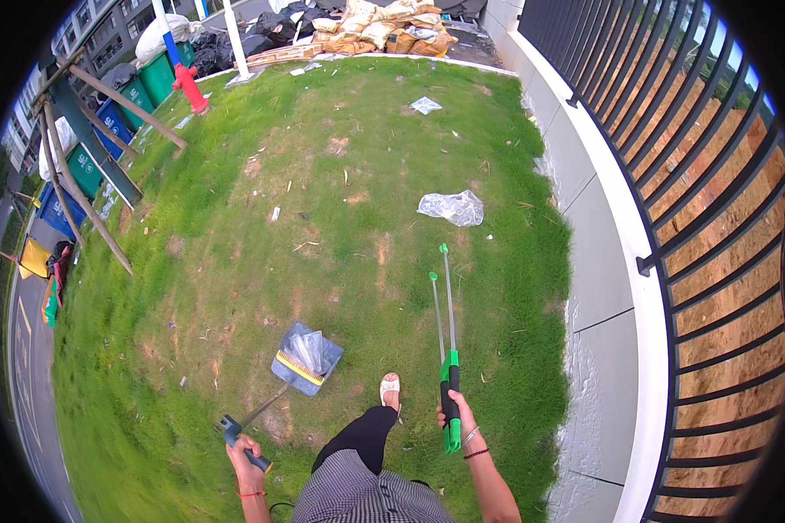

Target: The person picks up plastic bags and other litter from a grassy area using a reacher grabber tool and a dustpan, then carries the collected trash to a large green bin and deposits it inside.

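Observation:
My left hand [243, 457] grips the dark handle of a long-handled dustpan [330, 366], whose grey pan has a yellow comb edge. Crumpled clear plastic [306, 350] lies in the pan. In my right hand [456, 413] is a green and black litter picker [450, 372]; its two thin arms point ahead with the green tips apart and nothing between them. Beyond those tips, a clear plastic bag [456, 208] rests on the grass. Another piece of clear plastic [426, 105] lies farther off.
A white kerb and black metal fence [693, 261] run along the right. Wooden props [78, 189] brace a trunk at the left, near a red hydrant [190, 88] and several wheeled bins [84, 168]. Piled sacks [379, 29] stand at the far edge. Small scraps dot the grass [235, 294].

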Available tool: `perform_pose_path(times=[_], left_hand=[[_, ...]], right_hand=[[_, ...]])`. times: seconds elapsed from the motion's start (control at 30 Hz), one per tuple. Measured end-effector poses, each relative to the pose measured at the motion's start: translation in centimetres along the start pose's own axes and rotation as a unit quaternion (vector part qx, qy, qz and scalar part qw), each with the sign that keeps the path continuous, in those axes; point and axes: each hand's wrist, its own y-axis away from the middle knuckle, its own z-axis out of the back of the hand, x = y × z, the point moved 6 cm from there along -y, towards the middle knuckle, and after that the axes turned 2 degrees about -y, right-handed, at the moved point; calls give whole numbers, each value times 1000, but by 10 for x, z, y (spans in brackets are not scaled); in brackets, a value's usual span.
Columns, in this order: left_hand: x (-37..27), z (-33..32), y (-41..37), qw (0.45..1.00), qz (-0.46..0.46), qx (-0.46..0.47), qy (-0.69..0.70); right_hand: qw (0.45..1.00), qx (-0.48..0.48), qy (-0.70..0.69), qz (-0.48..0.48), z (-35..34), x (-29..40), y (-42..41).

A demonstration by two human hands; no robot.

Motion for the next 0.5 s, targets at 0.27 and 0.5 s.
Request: perform_pose_path(times=[0.27,0.5], left_hand=[[-23,-221,-76,999,32,14,-7],[2,-390,-138,999,36,10,6]], right_hand=[[990,-71,121,0,-31,206,-131],[986,-69,153,-17,-43,368,-282]])
